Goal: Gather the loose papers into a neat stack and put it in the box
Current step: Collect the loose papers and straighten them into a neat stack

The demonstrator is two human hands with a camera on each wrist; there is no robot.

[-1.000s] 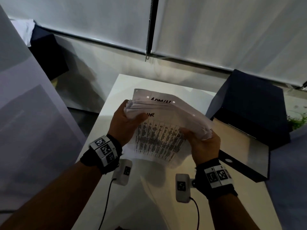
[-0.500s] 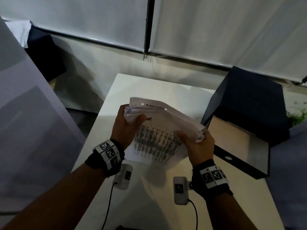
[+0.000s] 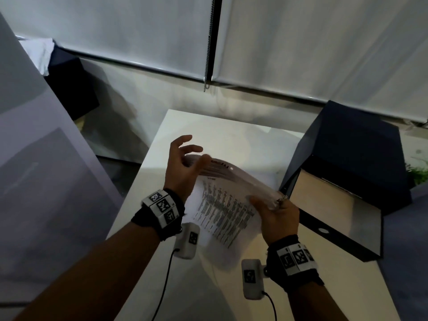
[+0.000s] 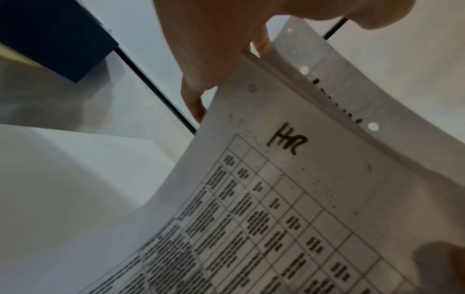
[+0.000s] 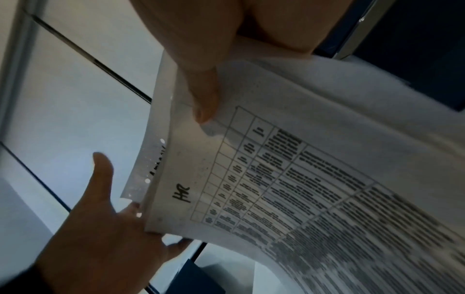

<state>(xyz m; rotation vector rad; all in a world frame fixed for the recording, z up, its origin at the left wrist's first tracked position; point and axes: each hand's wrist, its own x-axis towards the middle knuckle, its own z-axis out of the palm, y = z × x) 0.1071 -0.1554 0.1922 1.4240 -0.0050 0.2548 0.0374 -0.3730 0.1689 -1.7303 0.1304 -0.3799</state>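
A stack of printed papers (image 3: pixel 222 205), top sheet a table marked "HR" (image 4: pixel 302 199), hangs bowed above the white table (image 3: pixel 208 130). My right hand (image 3: pixel 268 202) grips the stack's right end, thumb (image 5: pixel 203 95) on the top sheet. My left hand (image 3: pixel 190 149) is open with fingers spread, its palm and fingers (image 4: pixel 201 79) against the stack's left edge. The dark blue box (image 3: pixel 356 144) stands at the table's right with its lid up and its tan inside (image 3: pixel 324 205) showing, just right of my right hand.
White roller blinds with a hanging cord (image 3: pixel 209 42) fill the back. A second dark box (image 3: pixel 69 82) with a white cloth on it sits at the far left behind a grey panel (image 3: pixel 46 181). Green leaves (image 3: pixel 419 167) show beyond the box.
My left hand has let go of the stack's left end and opened its fingers, staying against the edge. The stack has bowed and shifted slightly right in my right hand.
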